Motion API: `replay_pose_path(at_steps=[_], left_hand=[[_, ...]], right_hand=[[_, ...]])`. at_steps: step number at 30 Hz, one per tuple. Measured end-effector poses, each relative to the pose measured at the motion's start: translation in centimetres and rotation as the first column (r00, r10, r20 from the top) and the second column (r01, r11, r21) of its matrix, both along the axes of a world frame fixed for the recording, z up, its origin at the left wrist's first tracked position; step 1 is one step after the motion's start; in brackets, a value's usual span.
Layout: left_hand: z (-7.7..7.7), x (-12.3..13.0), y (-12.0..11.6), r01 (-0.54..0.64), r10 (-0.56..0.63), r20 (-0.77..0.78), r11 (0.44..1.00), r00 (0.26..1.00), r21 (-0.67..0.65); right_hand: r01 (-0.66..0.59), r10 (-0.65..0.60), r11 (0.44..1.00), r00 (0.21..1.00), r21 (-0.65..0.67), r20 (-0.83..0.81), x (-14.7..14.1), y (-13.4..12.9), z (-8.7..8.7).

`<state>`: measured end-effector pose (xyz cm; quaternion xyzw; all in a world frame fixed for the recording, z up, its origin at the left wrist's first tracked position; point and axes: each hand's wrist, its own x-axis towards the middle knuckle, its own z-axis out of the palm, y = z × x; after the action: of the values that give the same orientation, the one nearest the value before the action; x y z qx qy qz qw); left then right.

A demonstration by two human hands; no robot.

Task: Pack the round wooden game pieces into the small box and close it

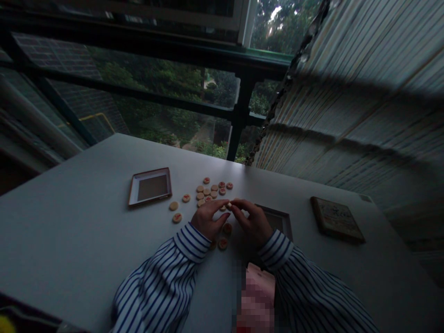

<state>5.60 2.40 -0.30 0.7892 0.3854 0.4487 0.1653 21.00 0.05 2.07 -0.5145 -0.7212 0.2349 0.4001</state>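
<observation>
A small round Chinese chess piece [229, 205] is held on edge between the fingertips of both my hands, over the middle of the table. My left hand [208, 218] touches it with the index fingertip, its thumb a little lower. From the other side, my right hand [254, 223] pinches it between thumb and index finger. Just beyond my hands lies a loose cluster of wooden pieces, some with red characters, such as one piece [222, 185], others plain side up, like another [200, 196]. One red-marked piece [223, 243] rests below my hands.
An open shallow tray [130, 190] sits to the left on the white table [86, 222]. Another dark tray [290, 222] is partly hidden behind my right hand. Farther right lies a flat patterned box [338, 219]. A pink object [261, 277] shows near my right forearm. Windows and a curtain [347, 106] border the table.
</observation>
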Motion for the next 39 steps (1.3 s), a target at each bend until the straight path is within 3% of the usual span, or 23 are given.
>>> replay_pose_path(at_steps=[8,16,26,32,39], left_hand=[[-0.1,0.1,0.2,0.006,-0.006,0.006,0.997,1.000,0.080],[0.1,0.1,0.1,0.019,-0.019,0.002,0.999,1.000,0.051],[0.2,0.2,0.0,-0.077,0.078,-0.016,0.995,0.997,0.056],[0.0,0.1,-0.1,-0.101,0.103,-0.045,0.994,0.994,0.046],[0.0,0.1,0.0,-0.100,0.103,-0.040,0.993,0.994,0.057]], right_hand=[[-0.065,0.062,0.997,0.995,-0.031,-0.082,0.0,0.0,-0.2],[-0.065,0.061,0.997,0.994,-0.043,-0.093,0.1,0.1,-0.5],[0.059,-0.059,0.998,0.998,-0.018,0.014,0.3,0.2,-0.3],[0.063,-0.063,0.996,0.998,-0.061,-0.007,0.6,0.2,-0.3],[0.122,-0.122,0.993,0.993,0.011,-0.001,1.0,0.5,-0.2]])
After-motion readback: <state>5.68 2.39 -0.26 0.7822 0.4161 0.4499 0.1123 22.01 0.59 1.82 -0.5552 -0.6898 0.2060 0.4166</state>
